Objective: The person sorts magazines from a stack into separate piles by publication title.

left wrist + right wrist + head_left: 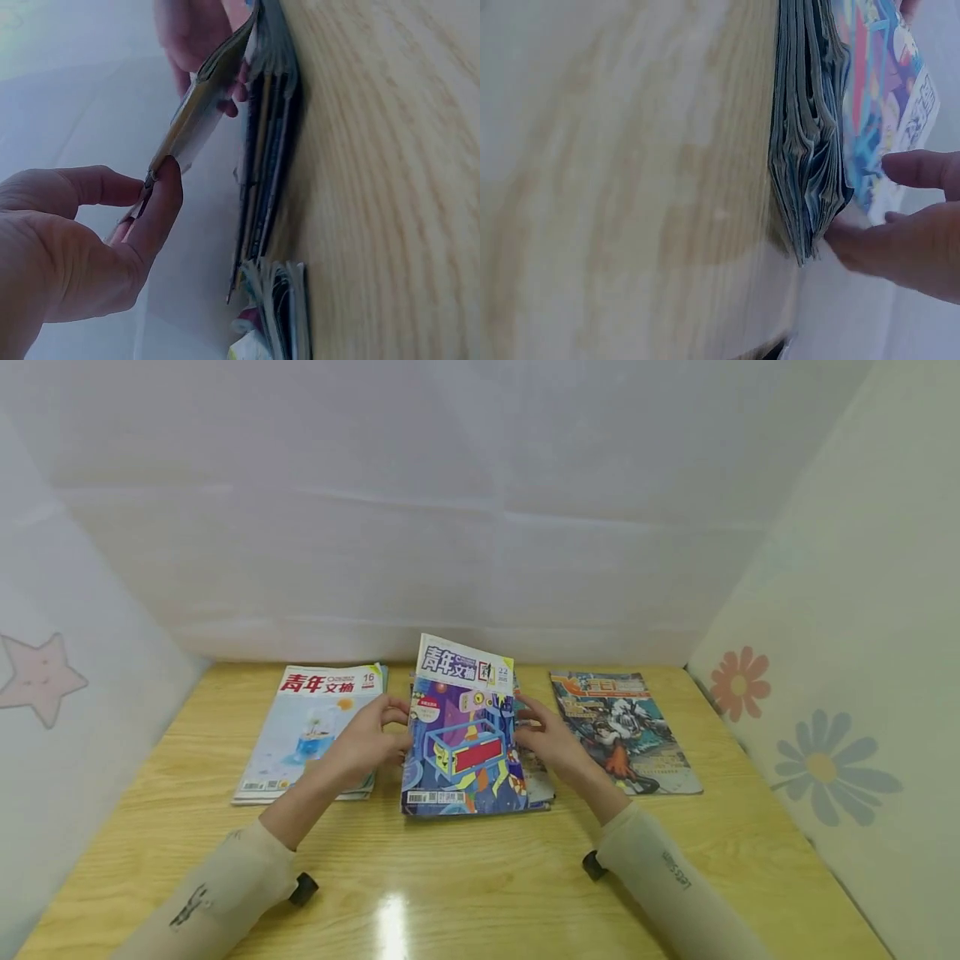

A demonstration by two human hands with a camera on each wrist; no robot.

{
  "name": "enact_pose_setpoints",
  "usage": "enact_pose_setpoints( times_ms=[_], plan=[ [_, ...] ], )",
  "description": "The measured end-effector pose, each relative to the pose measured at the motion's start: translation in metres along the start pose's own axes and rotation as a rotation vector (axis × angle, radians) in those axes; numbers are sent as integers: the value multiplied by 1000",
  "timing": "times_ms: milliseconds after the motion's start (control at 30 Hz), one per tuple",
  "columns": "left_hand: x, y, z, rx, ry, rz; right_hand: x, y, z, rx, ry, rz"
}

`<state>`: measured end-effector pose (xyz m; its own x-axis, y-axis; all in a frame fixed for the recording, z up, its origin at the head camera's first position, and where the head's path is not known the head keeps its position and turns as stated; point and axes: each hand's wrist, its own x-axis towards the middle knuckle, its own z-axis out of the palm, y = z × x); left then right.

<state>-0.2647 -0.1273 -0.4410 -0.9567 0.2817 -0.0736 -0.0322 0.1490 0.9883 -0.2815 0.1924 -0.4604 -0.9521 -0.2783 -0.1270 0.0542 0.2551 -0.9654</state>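
Note:
A magazine point(465, 735) with a purple, cartoon-like cover and the number 22 is held by its two sides, its far end raised. My left hand point(371, 735) pinches the left edge; in the left wrist view the thumb and fingers point(166, 199) lie on opposite faces of it. On the right edge, my right hand point(551, 739) grips with the thumb over the cover, as the right wrist view shows, and the other fingers behind. Beneath lies a pile of magazines point(799, 127), mostly hidden from above by the held one.
To the left lies a stack of magazines point(300, 743) with a pale blue top cover. On the right is a magazine point(630, 735) with a dark, comic-style cover. The wooden table point(480, 885) is bounded by a white cloth wall point(480, 568) behind and decorated side walls.

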Motion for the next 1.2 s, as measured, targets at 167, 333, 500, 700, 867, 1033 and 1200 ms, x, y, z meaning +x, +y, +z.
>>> enact_pose_setpoints(
  times_ms=[167,333,500,700,867,1033,1200],
  plan=[
    [-3,7,-16,12,-24,27,5,3,-1,220,-76,41],
    [-5,4,-34,65,-40,-6,9,6,3,335,-103,96],
    [-5,0,-54,92,-51,-23,16,0,13,349,-127,74],
    [-4,-5,-85,111,-73,-15,30,-10,32,360,-155,57],
    [-4,-14,-112,145,-74,-29,44,-19,54,372,-158,70],
    [-5,-21,-139,168,-80,-69,59,-23,79,373,-135,105],
    [-9,-24,-165,182,-88,-135,72,-24,105,425,-124,130]
  ],
)
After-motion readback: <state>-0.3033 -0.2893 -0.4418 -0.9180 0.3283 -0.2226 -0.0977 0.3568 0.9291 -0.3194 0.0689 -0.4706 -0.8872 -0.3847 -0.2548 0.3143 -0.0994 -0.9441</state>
